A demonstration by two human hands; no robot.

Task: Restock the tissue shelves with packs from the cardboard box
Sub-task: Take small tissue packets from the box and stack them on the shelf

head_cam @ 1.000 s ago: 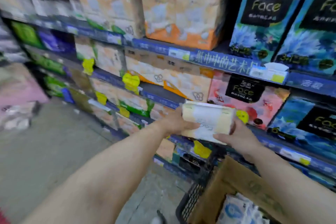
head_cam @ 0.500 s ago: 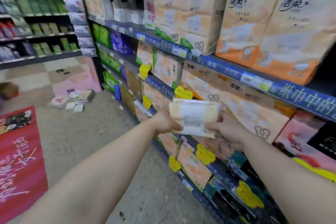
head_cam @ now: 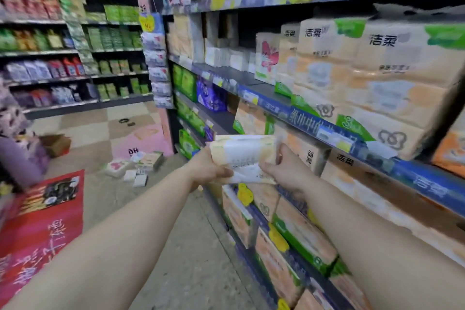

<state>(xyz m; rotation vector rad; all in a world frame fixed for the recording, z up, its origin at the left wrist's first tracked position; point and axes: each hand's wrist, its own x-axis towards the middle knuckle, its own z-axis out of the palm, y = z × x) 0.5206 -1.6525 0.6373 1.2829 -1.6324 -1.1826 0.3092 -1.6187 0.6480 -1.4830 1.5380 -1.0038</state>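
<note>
Head view looks down two bare forearms stretched out toward a store aisle. Each grip is closed on one tissue pack [head_cam: 242, 156]: the left hand [head_cam: 208, 167] wraps the pack's left end with the thumb on the near face, and the right hand [head_cam: 284, 170] clasps the right end, fingers curled around the far side. The pack is pale yellow and white, held level in the air between the hands, just in front of the tissue shelves [head_cam: 314, 123] and touching none of them. Right of the hands, those shelves run away along the aisle with blue price rails on their edges. The shelf above the pack carries large beige tissue bundles [head_cam: 372, 78] with green corners, and a bare stretch of that shelf lies to their left. Lower shelves hold more beige and orange bundles with yellow tags [head_cam: 245, 192] clipped to the rails. Farther back stand green packs [head_cam: 185, 82] and a purple pack [head_cam: 210, 94]. On the floor [head_cam: 191, 246] to the left lies a red mat [head_cam: 42, 224], and beyond it a few small packs [head_cam: 136, 167] lie scattered near a pink floor panel. A small open carton [head_cam: 56, 145] sits on the floor at the far left.
</note>
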